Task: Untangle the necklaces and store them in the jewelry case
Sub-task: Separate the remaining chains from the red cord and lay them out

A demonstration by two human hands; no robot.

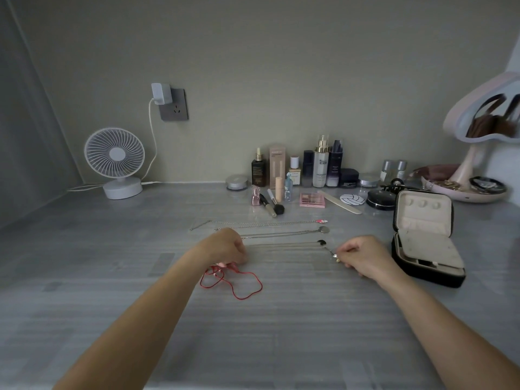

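On the tabletop, the right hand is clamping its grip on the pendant end of a thin silver necklace, the left hand is curling beside the red cord necklace, its grip impossible to tell, while the open jewelry case is sitting near the right hand.

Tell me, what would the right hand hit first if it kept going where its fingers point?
The right hand points left, pinching a small pendant; past it lies bare tabletop, then probably the left hand.

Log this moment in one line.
left hand: grip unclear | right hand: pinches pendant | red cord: looped | case: open
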